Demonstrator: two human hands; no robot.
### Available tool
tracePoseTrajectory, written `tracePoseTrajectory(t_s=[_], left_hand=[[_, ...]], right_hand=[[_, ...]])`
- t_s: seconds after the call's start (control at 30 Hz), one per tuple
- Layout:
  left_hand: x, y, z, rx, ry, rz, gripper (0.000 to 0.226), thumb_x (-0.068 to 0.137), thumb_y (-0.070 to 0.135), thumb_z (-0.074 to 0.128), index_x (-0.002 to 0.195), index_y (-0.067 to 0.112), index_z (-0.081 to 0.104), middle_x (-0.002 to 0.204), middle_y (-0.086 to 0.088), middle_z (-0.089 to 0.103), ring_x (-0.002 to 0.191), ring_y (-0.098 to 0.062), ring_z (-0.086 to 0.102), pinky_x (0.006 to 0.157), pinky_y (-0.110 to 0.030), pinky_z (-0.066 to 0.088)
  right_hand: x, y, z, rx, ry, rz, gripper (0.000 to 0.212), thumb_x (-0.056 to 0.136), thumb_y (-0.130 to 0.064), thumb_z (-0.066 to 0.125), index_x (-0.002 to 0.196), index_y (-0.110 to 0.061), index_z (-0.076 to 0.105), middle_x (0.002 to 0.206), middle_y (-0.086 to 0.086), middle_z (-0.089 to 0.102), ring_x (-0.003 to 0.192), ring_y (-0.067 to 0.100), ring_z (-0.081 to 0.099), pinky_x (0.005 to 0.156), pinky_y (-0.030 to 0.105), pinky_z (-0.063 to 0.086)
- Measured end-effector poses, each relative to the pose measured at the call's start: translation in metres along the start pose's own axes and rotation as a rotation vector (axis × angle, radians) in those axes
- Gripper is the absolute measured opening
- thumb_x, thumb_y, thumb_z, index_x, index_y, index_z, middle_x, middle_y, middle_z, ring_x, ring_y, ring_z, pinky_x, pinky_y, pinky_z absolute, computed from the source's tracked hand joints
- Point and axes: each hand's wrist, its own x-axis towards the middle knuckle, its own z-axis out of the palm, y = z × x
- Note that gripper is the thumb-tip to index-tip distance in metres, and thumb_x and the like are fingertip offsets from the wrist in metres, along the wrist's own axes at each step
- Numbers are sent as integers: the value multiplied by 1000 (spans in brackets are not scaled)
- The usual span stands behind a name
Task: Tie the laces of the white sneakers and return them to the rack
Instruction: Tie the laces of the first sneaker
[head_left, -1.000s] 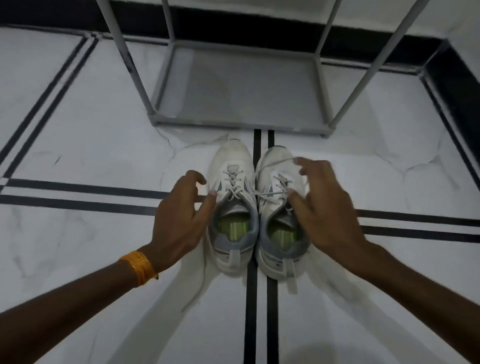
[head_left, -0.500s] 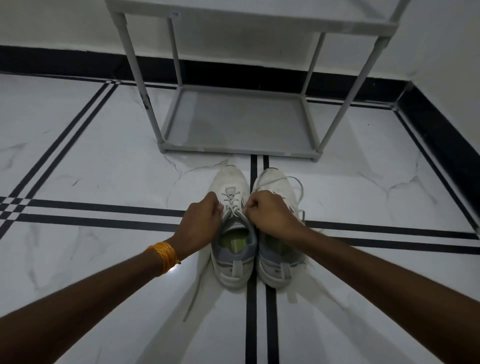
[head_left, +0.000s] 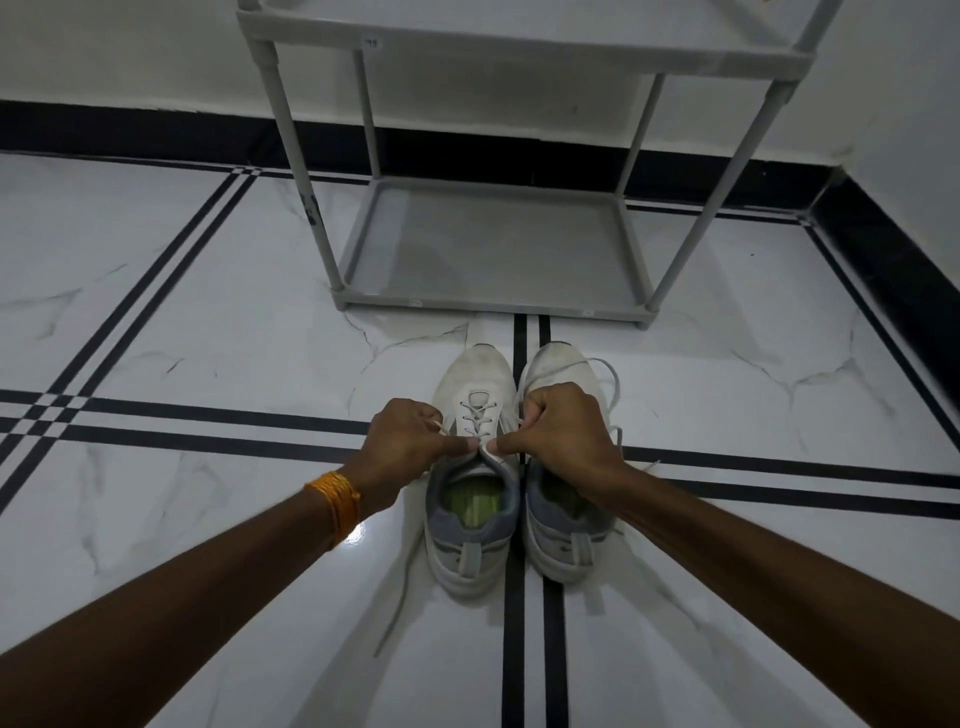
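Where a second ago both hands hovered spread, left hand (head_left: 408, 447) and right hand (head_left: 558, 434) now pinch lace ends over the left sneaker (head_left: 475, 467). Tying has begun; right sneaker (head_left: 563, 514) alongside. Rack (head_left: 493, 306) beyond, bottom shelf bare.

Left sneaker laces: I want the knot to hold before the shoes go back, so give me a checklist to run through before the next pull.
1. Both hands pinch lace at the tongue: ok; left hand and right hand are closed on the left sneaker's lace.
2. Knot formed: cannot tell, fingers hide it.
3. Lace ends clear: not ok; one end trails on the floor beside the heel.
4. Right sneaker tied: not ok; its lace loops loose by the toe.
5. Rack's bottom shelf free: ok.
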Motion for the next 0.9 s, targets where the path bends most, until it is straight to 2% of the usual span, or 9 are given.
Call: tracePoseTrajectory(t_s=[0.2, 0.27, 0.37, 0.43, 0.5, 0.6, 0.67, 0.8, 0.9], left_hand=[[0, -5, 3, 77, 32, 20, 31, 67, 24, 88, 78, 0, 71, 87, -12, 75, 84, -24, 72, 74, -39, 62], [-1, -4, 2, 111, 42, 20, 30, 68, 28, 87, 69, 7, 66, 83, -10, 73, 80, -21, 71, 71, -34, 61], [-4, 1, -13, 317, 48, 80, 45, 72, 44, 81, 52, 16, 51, 55, -1, 57, 56, -14, 56, 53, -25, 46], [-5, 11, -36, 560, 79, 240, 51, 76, 54, 73, 48, 21, 46, 48, 4, 49, 53, -14, 48, 58, -26, 40], [-5, 27, -65, 571, 108, 377, 47, 81, 53, 67, 52, 18, 57, 58, 3, 57, 64, -16, 53, 70, -32, 46], [-17, 59, -94, 253, 35, 373, 45, 89, 45, 61, 69, 5, 66, 88, -4, 71, 87, -9, 62, 74, -22, 41], [-27, 76, -93, 129, -58, 410, 44, 92, 41, 58, 70, 2, 63, 84, -10, 72, 82, -11, 66, 73, -23, 41], [-43, 86, -53, 299, -251, 584, 30, 90, 33, 62, 77, 7, 64, 78, -2, 64, 62, -11, 67, 54, -27, 55], [-41, 83, -29, 546, -312, 765, 29, 90, 39, 63, 79, 13, 66, 83, 2, 61, 65, -12, 62, 57, -30, 56]], right_hand=[[0, 4, 7, -111, 24, -91, 48, 55, -23, 92, 45, -20, 45, 48, -4, 54, 49, 12, 53, 48, 24, 40], [0, 4, 6, -128, 18, -116, 47, 57, -24, 91, 45, -19, 46, 48, -4, 54, 49, 11, 53, 49, 23, 40], [1, 1, -8, -170, -94, -145, 41, 66, -28, 86, 51, -14, 51, 51, -3, 54, 50, 10, 50, 51, 22, 38], [-1, -2, -28, -260, -227, -140, 36, 75, -34, 79, 58, -12, 56, 53, 1, 54, 50, 10, 47, 50, 22, 36], [-4, -5, -52, -369, -349, -111, 38, 80, -39, 72, 57, -14, 56, 53, 2, 56, 49, 11, 49, 50, 23, 38], [-8, -20, -88, -442, -384, -91, 39, 84, -41, 67, 55, -18, 57, 53, -3, 62, 50, 10, 60, 57, 27, 46], [-9, -36, -103, -413, -379, -117, 34, 88, -39, 63, 64, -15, 65, 60, -3, 68, 53, 10, 64, 61, 28, 51], [-9, -55, -95, -455, -304, -241, 36, 90, -33, 62, 68, -5, 67, 63, 3, 68, 52, 11, 54, 52, 26, 40], [-7, -59, -86, -451, -255, -259, 37, 86, -34, 64, 62, -7, 62, 72, 14, 70, 55, 22, 56, 54, 30, 39]])
